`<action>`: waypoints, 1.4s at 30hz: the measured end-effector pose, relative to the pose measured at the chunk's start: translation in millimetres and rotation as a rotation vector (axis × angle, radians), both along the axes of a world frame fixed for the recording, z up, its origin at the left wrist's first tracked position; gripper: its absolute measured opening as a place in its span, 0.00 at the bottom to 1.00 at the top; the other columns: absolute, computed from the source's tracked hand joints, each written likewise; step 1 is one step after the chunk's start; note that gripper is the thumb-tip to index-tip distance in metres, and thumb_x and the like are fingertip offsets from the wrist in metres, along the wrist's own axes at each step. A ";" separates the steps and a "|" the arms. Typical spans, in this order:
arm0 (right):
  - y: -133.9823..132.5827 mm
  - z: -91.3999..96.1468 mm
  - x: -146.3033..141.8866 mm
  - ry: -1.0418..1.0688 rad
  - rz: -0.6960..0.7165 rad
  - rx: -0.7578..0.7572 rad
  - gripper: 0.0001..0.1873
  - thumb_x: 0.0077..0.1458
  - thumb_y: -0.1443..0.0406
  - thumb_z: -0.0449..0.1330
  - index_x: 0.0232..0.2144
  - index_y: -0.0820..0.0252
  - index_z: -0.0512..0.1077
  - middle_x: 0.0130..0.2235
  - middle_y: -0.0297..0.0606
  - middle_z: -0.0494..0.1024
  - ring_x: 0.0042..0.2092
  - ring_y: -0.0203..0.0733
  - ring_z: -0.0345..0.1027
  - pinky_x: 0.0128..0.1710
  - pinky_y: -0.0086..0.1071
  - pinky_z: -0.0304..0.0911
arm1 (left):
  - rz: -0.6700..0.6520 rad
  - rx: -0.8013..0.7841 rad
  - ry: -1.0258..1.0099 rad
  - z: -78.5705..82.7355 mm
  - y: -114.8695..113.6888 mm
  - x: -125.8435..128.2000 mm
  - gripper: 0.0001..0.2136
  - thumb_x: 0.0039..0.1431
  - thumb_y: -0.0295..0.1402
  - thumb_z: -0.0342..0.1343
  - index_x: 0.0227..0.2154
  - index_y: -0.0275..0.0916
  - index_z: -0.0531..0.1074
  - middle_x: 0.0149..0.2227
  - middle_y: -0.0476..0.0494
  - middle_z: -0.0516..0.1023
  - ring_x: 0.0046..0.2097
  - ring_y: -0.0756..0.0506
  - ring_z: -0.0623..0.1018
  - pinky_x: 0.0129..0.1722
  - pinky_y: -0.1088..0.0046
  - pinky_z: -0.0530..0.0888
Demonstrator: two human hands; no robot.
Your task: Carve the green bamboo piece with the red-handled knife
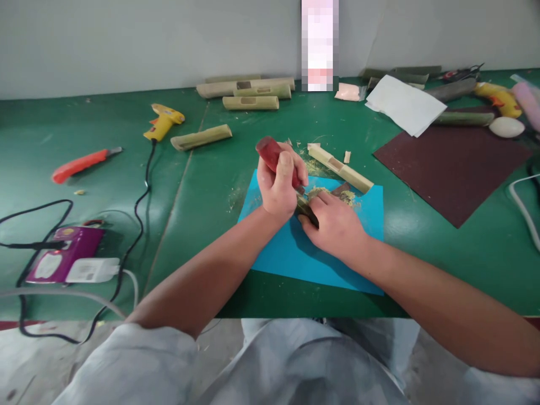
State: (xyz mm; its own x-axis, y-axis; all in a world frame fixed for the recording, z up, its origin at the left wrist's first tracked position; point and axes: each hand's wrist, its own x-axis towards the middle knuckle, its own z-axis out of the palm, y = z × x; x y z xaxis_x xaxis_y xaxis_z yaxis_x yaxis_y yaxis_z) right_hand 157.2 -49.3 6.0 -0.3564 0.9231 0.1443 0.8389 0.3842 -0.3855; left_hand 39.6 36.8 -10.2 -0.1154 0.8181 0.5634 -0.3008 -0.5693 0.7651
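Note:
My left hand (278,183) is wrapped round the red handle of a tool (269,151), its lower end pointing down at a dark green bamboo piece (307,211). The tool's working end is mostly hidden, so its kind cannot be told. With fingers closed, my right hand (337,222) grips the bamboo piece over a blue sheet (312,264). Pale shavings (348,197) lie scattered beyond my fingers, beside a small brown piece (341,189). Just past the sheet's far edge rests a split bamboo length (341,167) with a notch cut in it.
Leftward lie a yellow glue gun (162,121), an orange utility knife (84,164) and a purple power strip (80,247) with trailing cords. Several bamboo pieces (251,103) line the back. At right, white paper (403,104) overlaps a dark brown sheet (451,174).

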 end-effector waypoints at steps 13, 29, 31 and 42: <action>0.3 -1.7 0.4 0.027 -0.045 0.006 0.08 0.64 0.62 0.58 0.37 0.61 0.74 0.41 0.45 0.79 0.43 0.49 0.73 0.39 0.38 0.61 | -0.038 0.085 0.074 -6.6 6.7 -2.2 0.17 0.67 0.50 0.58 0.34 0.41 0.67 0.19 0.56 0.67 0.17 0.54 0.67 0.18 0.74 0.61; 1.1 -2.8 -1.1 0.015 0.000 0.028 0.10 0.66 0.63 0.55 0.36 0.62 0.75 0.40 0.46 0.78 0.42 0.48 0.70 0.38 0.38 0.60 | 0.093 0.085 -0.005 -4.7 1.0 7.0 0.18 0.70 0.50 0.53 0.31 0.41 0.65 0.17 0.57 0.63 0.16 0.54 0.63 0.20 0.72 0.60; 0.4 -1.8 -1.9 0.001 0.011 0.023 0.11 0.66 0.63 0.55 0.37 0.62 0.75 0.40 0.47 0.78 0.42 0.48 0.70 0.38 0.38 0.60 | 0.104 0.086 -0.023 -0.6 -2.6 7.7 0.17 0.71 0.47 0.52 0.30 0.42 0.65 0.17 0.56 0.63 0.16 0.53 0.63 0.18 0.72 0.58; 0.9 -3.7 -1.3 -0.014 -0.007 0.013 0.13 0.67 0.61 0.55 0.38 0.63 0.75 0.41 0.47 0.79 0.43 0.49 0.72 0.39 0.37 0.61 | 0.284 0.014 -0.028 10.4 -5.3 11.2 0.19 0.73 0.47 0.48 0.28 0.42 0.63 0.18 0.55 0.58 0.18 0.53 0.59 0.22 0.68 0.56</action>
